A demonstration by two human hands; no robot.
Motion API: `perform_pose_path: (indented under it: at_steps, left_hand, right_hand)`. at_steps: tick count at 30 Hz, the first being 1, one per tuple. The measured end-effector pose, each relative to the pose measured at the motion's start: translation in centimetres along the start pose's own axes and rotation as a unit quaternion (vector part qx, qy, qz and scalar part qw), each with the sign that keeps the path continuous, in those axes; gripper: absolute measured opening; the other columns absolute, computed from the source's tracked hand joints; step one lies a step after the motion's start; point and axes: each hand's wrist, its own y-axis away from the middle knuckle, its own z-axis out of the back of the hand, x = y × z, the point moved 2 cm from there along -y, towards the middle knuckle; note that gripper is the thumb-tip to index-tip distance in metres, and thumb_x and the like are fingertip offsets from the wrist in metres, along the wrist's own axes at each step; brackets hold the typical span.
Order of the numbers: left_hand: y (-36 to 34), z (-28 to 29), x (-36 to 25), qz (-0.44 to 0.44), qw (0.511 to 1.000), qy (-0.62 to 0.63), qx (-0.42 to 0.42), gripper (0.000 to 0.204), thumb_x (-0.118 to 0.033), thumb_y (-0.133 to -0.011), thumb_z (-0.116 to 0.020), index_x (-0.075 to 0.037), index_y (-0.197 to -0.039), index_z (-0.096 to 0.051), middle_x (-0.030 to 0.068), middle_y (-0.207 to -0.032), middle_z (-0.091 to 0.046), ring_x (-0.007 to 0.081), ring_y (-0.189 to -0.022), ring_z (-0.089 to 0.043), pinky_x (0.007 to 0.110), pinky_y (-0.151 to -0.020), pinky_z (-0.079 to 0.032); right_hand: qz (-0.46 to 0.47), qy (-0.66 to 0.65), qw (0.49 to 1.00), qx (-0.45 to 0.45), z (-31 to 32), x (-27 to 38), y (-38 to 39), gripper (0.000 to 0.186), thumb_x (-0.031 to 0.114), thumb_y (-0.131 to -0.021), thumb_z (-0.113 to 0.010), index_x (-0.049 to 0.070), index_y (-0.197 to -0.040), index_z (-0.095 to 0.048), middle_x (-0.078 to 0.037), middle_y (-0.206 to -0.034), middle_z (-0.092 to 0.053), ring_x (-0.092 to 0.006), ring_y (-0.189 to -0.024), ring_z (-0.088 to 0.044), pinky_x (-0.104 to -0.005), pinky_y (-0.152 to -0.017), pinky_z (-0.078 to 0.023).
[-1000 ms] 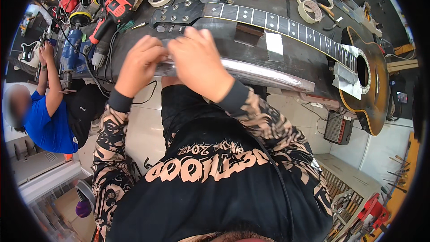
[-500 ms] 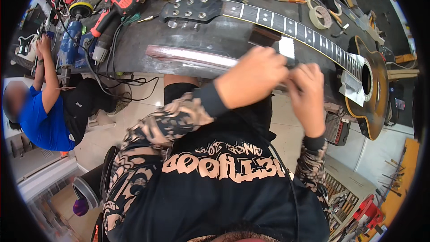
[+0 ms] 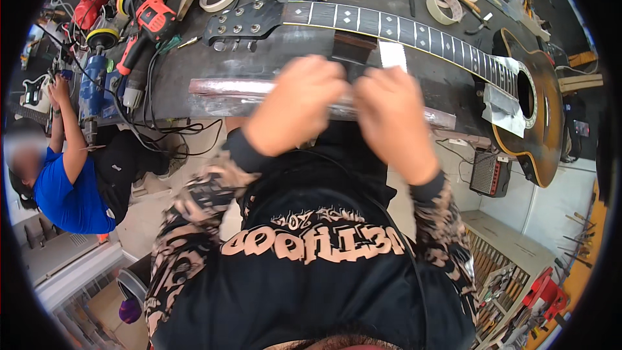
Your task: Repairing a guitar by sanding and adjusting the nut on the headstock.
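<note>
A long narrow bar [image 3: 227, 87] with a pinkish, whitish-streaked top lies along the bench's front edge [image 3: 175, 110]. My left hand [image 3: 295, 100] and my right hand [image 3: 392, 116] are over its middle, side by side with fingers curled and blurred; what they pinch is hidden. Behind them lies an acoustic guitar [image 3: 544, 110], its neck [image 3: 414, 32] and headstock [image 3: 240, 26] reaching leftward. Masking paper [image 3: 504, 113] is taped beside the sound hole. A dark wooden block [image 3: 353, 48] and a white strip [image 3: 392, 57] sit under the neck.
Power tools [image 3: 155, 19] and cables crowd the left end. Tape rolls [image 3: 444, 6] lie behind the neck. At far left a person in a blue shirt [image 3: 74, 191] works on a white guitar [image 3: 32, 94]. An amplifier [image 3: 486, 172] stands below the bench at right.
Both hands first moved right along the bar from its left part, then came back to the middle. The bar's left end, covered a second ago, now shows.
</note>
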Motion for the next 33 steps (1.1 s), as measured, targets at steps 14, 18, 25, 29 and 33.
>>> perform_pose_path:
  at_steps: [14,18,25,29,33]
  left_hand:
    - [4.7,7.8,5.0,0.022,0.998,-0.054,0.003,0.029,0.007,-0.080,-0.070,-0.002,-0.106,-0.077,0.0116,-0.106,-0.072,0.0366,-0.104,-0.068,0.047,-0.092,-0.057]
    - [7.8,12.4,7.4,0.118,0.992,-0.054,0.005,0.026,0.014,-0.082,-0.074,0.000,-0.104,-0.077,0.0127,-0.101,-0.072,0.0371,-0.098,-0.070,0.045,-0.086,-0.058]
    - [-1.3,-0.6,0.0,-0.015,1.000,0.007,-0.005,0.021,0.006,-0.080,-0.071,-0.003,-0.099,-0.070,0.0131,-0.104,-0.065,0.0384,-0.104,-0.065,0.048,-0.092,-0.054]
    - [-6.5,-8.5,-5.4,-0.064,0.996,0.061,-0.008,0.018,0.002,-0.082,-0.072,-0.009,-0.096,-0.069,0.0098,-0.107,-0.066,0.0357,-0.109,-0.066,0.046,-0.095,-0.053]
    - [-4.4,-5.9,-3.8,-0.060,0.997,0.044,-0.006,0.022,0.002,-0.080,-0.074,-0.009,-0.099,-0.069,0.0101,-0.108,-0.066,0.0360,-0.109,-0.066,0.048,-0.096,-0.053]
  right_hand:
    - [0.066,-0.066,0.995,-0.020,-6.8,4.2,-6.2,0.012,0.008,-0.086,-0.073,0.008,-0.098,-0.070,-0.009,-0.096,-0.070,-0.0348,-0.101,-0.066,-0.0486,-0.087,-0.053]
    - [0.105,-0.047,0.989,-0.092,-11.8,9.2,-9.6,0.009,0.015,-0.090,-0.072,0.008,-0.096,-0.072,-0.008,-0.098,-0.072,-0.0309,-0.106,-0.067,-0.0441,-0.092,-0.054]
    - [-0.011,0.005,1.000,-0.013,0.6,0.2,0.4,0.013,-0.003,-0.089,-0.071,0.002,-0.099,-0.067,-0.016,-0.096,-0.065,-0.0406,-0.099,-0.064,-0.0530,-0.087,-0.054]
    - [-0.113,0.018,0.993,-0.001,7.1,-4.4,6.2,0.013,-0.005,-0.094,-0.081,0.000,-0.100,-0.070,-0.014,-0.094,-0.062,-0.0377,-0.093,-0.058,-0.0482,-0.082,-0.050]
    - [-0.064,0.001,0.998,0.013,5.4,-3.1,4.4,0.015,-0.004,-0.093,-0.082,0.001,-0.100,-0.069,-0.014,-0.094,-0.062,-0.0380,-0.092,-0.058,-0.0491,-0.081,-0.050]
